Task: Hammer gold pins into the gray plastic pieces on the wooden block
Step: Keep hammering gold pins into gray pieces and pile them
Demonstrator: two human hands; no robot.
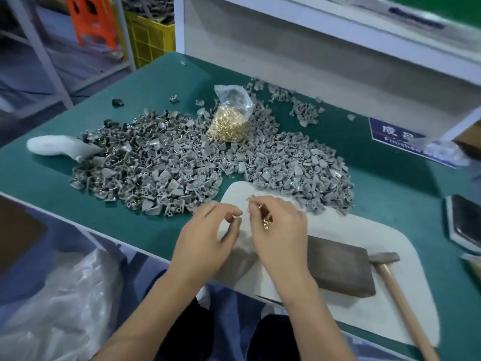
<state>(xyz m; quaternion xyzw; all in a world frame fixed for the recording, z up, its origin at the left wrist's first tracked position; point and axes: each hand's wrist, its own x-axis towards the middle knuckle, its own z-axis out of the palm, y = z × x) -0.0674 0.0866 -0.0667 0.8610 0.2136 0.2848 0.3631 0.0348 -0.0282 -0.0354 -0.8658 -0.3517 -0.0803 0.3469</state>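
The wooden block (pixel 335 267) serves as the landmark: it lies on a pale mat (pixel 364 230) at the near edge of the green desk (pixel 156 82), and its visible top carries no piece. The hammer (pixel 390 272) lies untouched just right of the block, its head beside the block's far right corner. Just beyond the block's left end, the left hand (pixel 205 238) pinches a small gray piece (pixel 236 222) in its grip, while the right hand (pixel 281 230) has its grip clenched on a few gold pins (pixel 266 222), apparently fitting one to the piece. Farther beyond the block spreads a large heap of gray plastic pieces (pixel 169 165), with a clear bag of gold pins (pixel 229 123) standing among them. Whether any heaped pieces already carry pins is too small to tell. I judge the work is at pin-loading, with hammering and most of the heap left.
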